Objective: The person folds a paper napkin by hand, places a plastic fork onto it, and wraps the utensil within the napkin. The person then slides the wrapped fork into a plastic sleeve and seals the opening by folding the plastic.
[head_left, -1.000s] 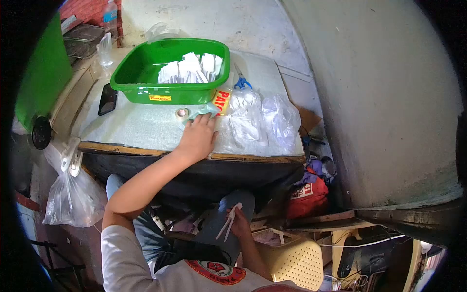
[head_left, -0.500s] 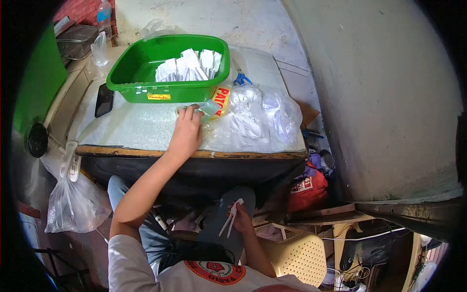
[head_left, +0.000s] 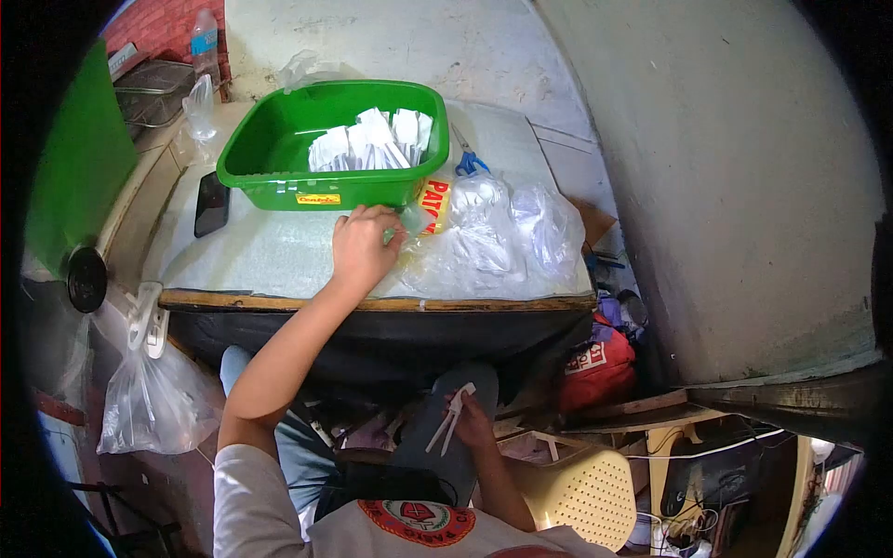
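My left hand (head_left: 367,246) rests over the table in front of the green basin (head_left: 270,193), fingers bent and drawn together. A bit of greenish clear plastic shows at its fingertips; what exactly they grip is hidden. Low by my knee, my right hand (head_left: 475,420) is closed on a white paper-wrapped bundle (head_left: 454,409), from which two slim white sticks point down. Inside the basin stand several similar white bundles (head_left: 377,139). Beside my left hand lies a yellow plastic pack (head_left: 434,205) with red lettering, and right of it clear plastic bags (head_left: 484,232) with white contents.
Blue-handled scissors (head_left: 471,163) lie behind the bags. A black phone (head_left: 212,205) is left of the basin. A plastic bag (head_left: 153,400) hangs off the table's left side. A cream plastic chair (head_left: 581,493) and a red bag (head_left: 600,367) are at the right.
My left hand has shifted slightly right along the table, its fingers drawn closer together over the clear plastic. My right hand still holds the white bundle. The whole view has tilted a little.
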A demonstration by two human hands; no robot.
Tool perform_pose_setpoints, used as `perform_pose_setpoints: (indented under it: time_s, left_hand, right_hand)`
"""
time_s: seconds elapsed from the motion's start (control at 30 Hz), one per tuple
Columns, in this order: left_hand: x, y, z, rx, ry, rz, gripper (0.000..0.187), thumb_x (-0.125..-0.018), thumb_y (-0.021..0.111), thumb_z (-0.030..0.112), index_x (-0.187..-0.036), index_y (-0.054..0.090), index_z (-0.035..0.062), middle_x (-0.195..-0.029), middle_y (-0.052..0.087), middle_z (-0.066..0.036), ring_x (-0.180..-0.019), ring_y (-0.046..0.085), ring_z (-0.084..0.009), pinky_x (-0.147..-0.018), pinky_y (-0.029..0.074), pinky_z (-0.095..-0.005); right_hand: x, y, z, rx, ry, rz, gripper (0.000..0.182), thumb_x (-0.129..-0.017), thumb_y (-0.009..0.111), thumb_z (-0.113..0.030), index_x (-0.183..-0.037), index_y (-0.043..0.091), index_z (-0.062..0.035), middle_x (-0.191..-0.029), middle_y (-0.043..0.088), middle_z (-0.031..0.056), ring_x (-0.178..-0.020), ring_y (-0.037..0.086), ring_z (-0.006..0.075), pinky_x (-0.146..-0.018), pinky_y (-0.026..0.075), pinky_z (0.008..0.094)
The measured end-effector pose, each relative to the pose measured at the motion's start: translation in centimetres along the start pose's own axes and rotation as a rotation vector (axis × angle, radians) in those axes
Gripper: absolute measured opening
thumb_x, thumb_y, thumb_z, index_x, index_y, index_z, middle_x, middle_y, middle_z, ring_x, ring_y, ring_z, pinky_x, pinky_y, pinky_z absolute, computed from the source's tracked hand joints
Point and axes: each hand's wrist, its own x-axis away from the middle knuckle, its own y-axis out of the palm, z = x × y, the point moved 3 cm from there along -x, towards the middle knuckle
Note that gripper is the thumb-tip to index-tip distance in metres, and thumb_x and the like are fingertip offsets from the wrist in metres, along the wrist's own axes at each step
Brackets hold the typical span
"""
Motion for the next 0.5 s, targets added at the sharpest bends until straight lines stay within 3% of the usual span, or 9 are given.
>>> perform_pose_setpoints:
  time_s: [0.1,0.2,0.27,0.4,0.5]
  left_hand:
    - [-1.0,-0.6,0.7,0.033,-0.009,0.011,0.004,-0.075,0.074,0.01,-0.078,0.073,0.0094,-0.096,0.071,-0.002,-0.096,0.063,-0.0236,-0.077,0.047,-0.0387]
    - [-2.1,-1.3,1.7,0.03,0.108,0.076,0.011,-0.075,0.07,0.007,-0.085,0.072,0.0085,-0.096,0.07,-0.002,-0.094,0.062,-0.023,-0.074,0.047,-0.039]
    - [-2.9,-2.3,4.2,-0.257,0.412,0.128,0.019,-0.074,0.064,0.005,-0.092,0.071,0.0077,-0.101,0.066,-0.002,-0.098,0.059,-0.0224,-0.076,0.046,-0.038]
    - [-6.5,-3.1,7.0,-0.449,0.527,0.025,0.023,-0.073,0.062,0.008,-0.095,0.069,0.0086,-0.107,0.059,-0.003,-0.105,0.053,-0.0224,-0.087,0.042,-0.0392]
    - [-10.0,-3.1,7.5,-0.549,0.571,0.094,0.023,-0.073,0.063,0.007,-0.094,0.069,0.0085,-0.106,0.059,-0.003,-0.105,0.053,-0.0221,-0.09,0.041,-0.0409]
  right_hand:
    - [0.2,0.2,-0.1,0.04,0.018,0.03,0.023,-0.101,0.055,-0.026,-0.114,0.061,-0.0092,-0.104,0.067,0.01,-0.093,0.065,0.0221,-0.084,0.054,0.0411]
    - [0.0,0.6,-0.3,0.029,-0.014,-0.005,0.022,-0.101,0.054,-0.025,-0.115,0.06,-0.0091,-0.104,0.067,0.0105,-0.095,0.066,0.0233,-0.084,0.054,0.0417]
    - [-0.3,0.2,-0.3,0.021,0.0,-0.036,0.022,-0.101,0.054,-0.025,-0.115,0.06,-0.0091,-0.104,0.068,0.0104,-0.095,0.066,0.0237,-0.084,0.054,0.0418]
    - [-0.4,0.8,-0.1,0.012,-0.003,-0.002,0.023,-0.101,0.054,-0.026,-0.114,0.06,-0.0087,-0.104,0.068,0.0105,-0.094,0.066,0.024,-0.084,0.054,0.0419]
    - [-0.7,0.1,0.1,-0.002,0.031,0.003,0.023,-0.1,0.055,-0.026,-0.113,0.061,-0.0084,-0.104,0.068,0.0107,-0.092,0.065,0.0232,-0.082,0.054,0.042]
